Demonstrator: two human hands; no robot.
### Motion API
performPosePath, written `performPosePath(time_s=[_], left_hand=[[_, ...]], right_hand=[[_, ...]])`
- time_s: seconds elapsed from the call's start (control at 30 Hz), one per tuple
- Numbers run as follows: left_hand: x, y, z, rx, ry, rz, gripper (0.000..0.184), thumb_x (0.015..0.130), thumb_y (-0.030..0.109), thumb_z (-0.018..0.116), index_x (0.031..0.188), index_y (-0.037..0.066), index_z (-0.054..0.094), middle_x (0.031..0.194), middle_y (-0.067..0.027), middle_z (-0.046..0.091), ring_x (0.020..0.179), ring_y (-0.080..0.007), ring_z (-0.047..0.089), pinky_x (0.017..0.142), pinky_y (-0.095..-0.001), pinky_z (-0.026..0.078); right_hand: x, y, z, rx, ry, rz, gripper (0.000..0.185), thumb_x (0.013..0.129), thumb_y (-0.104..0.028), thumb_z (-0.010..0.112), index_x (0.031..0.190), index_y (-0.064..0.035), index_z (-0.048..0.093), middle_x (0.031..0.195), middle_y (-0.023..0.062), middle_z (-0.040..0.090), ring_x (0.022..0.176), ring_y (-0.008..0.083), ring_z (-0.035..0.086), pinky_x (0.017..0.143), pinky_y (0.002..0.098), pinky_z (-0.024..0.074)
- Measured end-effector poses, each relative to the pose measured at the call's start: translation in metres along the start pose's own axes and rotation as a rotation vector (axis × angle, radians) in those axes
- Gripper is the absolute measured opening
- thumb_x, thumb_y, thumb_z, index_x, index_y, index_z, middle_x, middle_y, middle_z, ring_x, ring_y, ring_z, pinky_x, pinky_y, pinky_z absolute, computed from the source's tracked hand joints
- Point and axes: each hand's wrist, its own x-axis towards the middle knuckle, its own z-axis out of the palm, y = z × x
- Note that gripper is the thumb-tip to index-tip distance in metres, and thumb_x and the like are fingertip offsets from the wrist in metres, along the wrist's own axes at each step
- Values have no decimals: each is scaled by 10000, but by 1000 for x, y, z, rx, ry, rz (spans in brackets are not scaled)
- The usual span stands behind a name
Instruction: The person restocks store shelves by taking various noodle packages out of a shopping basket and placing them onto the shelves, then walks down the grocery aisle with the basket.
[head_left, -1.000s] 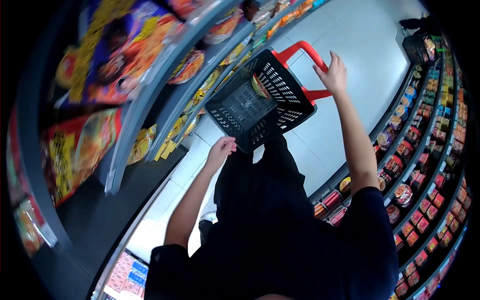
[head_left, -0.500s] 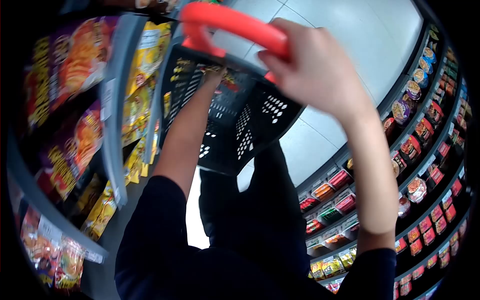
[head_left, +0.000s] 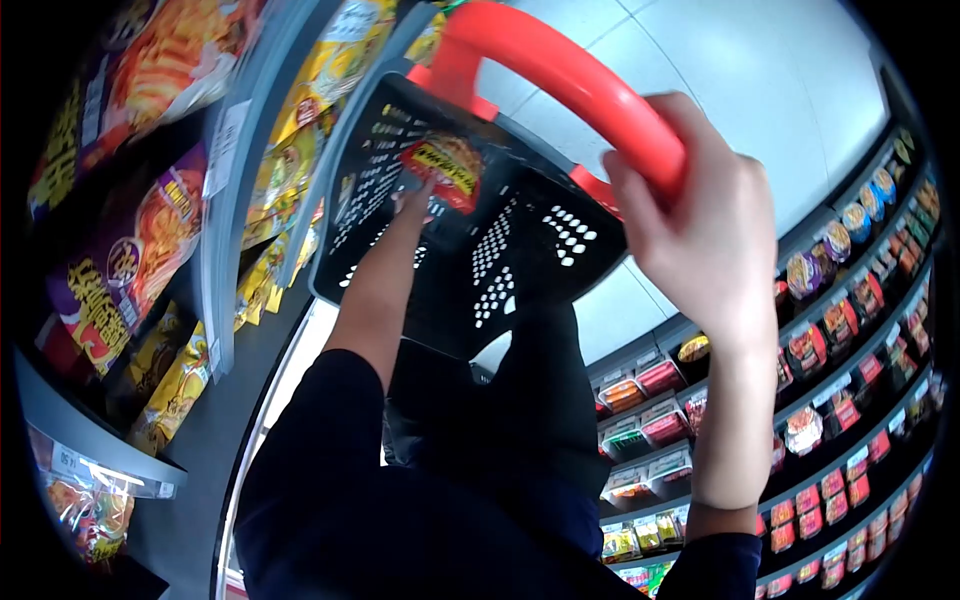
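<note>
My right hand (head_left: pixel 705 215) is wrapped round the thick red handle (head_left: pixel 575 75) of a black plastic shopping basket (head_left: pixel 400 115) and holds it up in front of my legs. The basket hangs tilted, its perforated walls showing. Reaching inside it, my left hand (head_left: pixel 414 203) has its fingers at the lower left edge of a red and yellow food packet (head_left: pixel 450 170). The packet lies close to the basket's inner wall. Partly hidden and small in the view, the left fingers look closed on the packet's edge.
Close on the left, shelves carry large purple packets (head_left: pixel 150 250) and yellow packets (head_left: pixel 325 70). To the right, long curved shelves hold cup noodles (head_left: pixel 803 272) and packaged foods (head_left: pixel 660 377). Pale floor tiles (head_left: pixel 745 90) lie between the two sides.
The basket handle and my right hand have shifted right and slightly down. My left hand sits lower in the basket, and the red packet now shows its face more fully.
</note>
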Motion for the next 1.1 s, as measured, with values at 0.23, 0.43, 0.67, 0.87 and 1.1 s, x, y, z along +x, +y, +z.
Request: performPosePath(time_s=[0.23, 0.43, 0.67, 0.87, 1.1], left_hand=[[15, 29, 34, 25, -426, 89, 488, 921, 535, 493, 1084, 87, 594, 912, -102, 669, 878, -234, 664, 706, -401, 559], [-70, -26, -11, 248, -266, 682, 410, 944, 412, 413, 900, 82, 652, 719, -92, 674, 700, -239, 668, 686, -390, 499], [-213, -101, -134, -46, -340, 757, 334, 902, 304, 525, 1018, 22, 660, 902, -157, 674, 788, -317, 647, 747, -370, 504], [-349, -114, -208, -101, -68, 1183, 230, 836, 189, 637, 890, -34, 648, 1002, -145, 546, 922, -296, 571, 813, -350, 469], [-399, -132, -304, -646, -45, 1301, 205, 823, 66, 576, 993, -29, 641, 1124, -127, 480, 1113, -265, 463, 991, -319, 374]], right_hand=[[2, -26, 16, -25, 2, 9, 187, 799, -138, 645, 956, -39, 627, 561, 88, 572, 516, 186, 576, 532, 291, 452], [1, -40, 21, -90, 20, -28, 229, 771, -190, 636, 972, -80, 648, 615, 133, 632, 582, 296, 658, 582, 354, 520], [-23, -38, 1, -206, 31, 106, 252, 796, -280, 622, 987, -118, 646, 691, 177, 655, 685, 378, 652, 664, 455, 522], [-44, -6, -10, -164, 265, 101, 297, 827, -283, 600, 1067, -108, 617, 742, 184, 674, 726, 394, 655, 685, 482, 520], [-7, -71, -23, -677, 344, -457, 690, 786, -192, 695, 1363, -22, 357, 1353, 237, 450, 1221, 396, 467, 994, 476, 394]])
